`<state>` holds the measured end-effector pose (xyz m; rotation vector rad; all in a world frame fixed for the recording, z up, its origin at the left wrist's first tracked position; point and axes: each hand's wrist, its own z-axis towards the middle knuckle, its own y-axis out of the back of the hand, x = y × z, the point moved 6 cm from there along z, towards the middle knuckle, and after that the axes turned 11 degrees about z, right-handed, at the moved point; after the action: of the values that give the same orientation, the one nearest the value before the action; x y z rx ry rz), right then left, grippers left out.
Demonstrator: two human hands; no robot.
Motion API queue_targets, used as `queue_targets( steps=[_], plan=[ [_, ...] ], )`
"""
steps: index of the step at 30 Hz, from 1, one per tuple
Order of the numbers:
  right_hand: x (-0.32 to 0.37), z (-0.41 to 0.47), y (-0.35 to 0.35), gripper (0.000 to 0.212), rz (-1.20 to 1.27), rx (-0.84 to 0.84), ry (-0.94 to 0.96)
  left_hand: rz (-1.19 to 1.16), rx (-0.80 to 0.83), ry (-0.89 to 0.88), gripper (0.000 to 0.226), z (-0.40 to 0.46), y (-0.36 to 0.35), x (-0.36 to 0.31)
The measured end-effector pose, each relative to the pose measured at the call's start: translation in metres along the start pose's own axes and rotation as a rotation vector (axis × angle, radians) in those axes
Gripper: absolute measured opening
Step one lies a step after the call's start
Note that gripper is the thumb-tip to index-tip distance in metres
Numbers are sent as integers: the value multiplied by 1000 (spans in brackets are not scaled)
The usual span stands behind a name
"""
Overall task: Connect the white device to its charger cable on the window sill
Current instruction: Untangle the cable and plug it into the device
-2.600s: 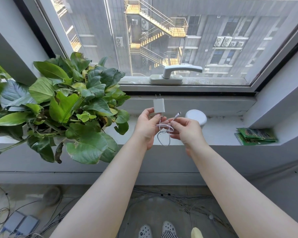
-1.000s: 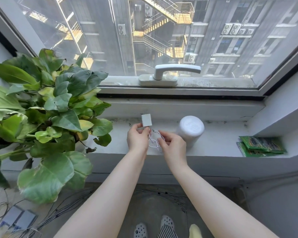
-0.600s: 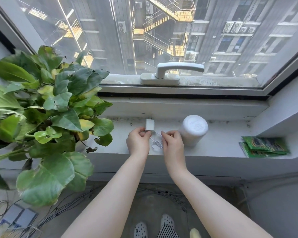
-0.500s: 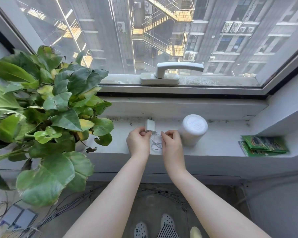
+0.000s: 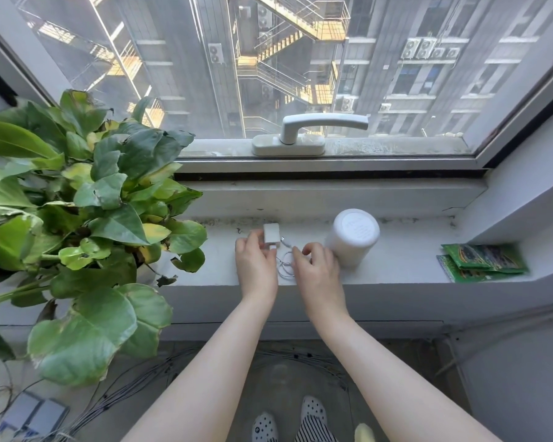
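White cable (image 5: 284, 263) coils on the sill (image 5: 406, 260) between both hands, the left hand (image 5: 256, 266) pinching the charger block (image 5: 271, 233), the right hand (image 5: 316, 266) half-curled, holding nothing I can see, nearer the upright white device (image 5: 353, 237) just right.

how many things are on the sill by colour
white: 3, charger plug, cable, round device
green: 3, plant, two seed packets
total: 6
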<state>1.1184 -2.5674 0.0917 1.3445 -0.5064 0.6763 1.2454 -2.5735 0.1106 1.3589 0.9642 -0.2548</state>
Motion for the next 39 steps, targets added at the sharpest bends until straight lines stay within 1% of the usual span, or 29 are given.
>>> queue_targets(
  steps=[2,3,8,11,16,22,26,28,29,31,35,39],
  plan=[
    [1,0,-2,29,-125,-10,75,-3,6,-11,36,2,-2,0],
    [4,2,0,30,-196,-48,127,-2,12,-17,36,2,-3,-1],
    [5,-3,-2,33,-332,-77,212,5,21,-22,38,0,-6,-2],
    [4,-4,-1,41,-345,-83,242,3,13,-21,37,-1,-6,0],
    [6,-4,-1,36,-357,-98,288,-8,5,-20,34,-2,-7,1],
    [4,-2,-3,43,-334,-103,314,-24,-5,-26,31,-3,-7,0],
    [3,-2,-1,44,-329,-120,334,-25,-14,-34,31,-2,-9,1],
    [4,-1,1,38,-323,-129,332,-23,-16,-34,31,-2,-10,2],
    [5,0,1,39,-322,-126,323,-21,-15,-34,31,-2,-10,2],
    [5,0,1,45,-318,-112,309,-18,-14,-32,32,-3,-11,3],
    [3,-1,0,43,-317,-104,312,-19,-11,-27,34,-5,-12,4],
    [3,-1,-2,51,-292,-94,311,-21,-12,-30,34,-6,-11,4]
  ],
)
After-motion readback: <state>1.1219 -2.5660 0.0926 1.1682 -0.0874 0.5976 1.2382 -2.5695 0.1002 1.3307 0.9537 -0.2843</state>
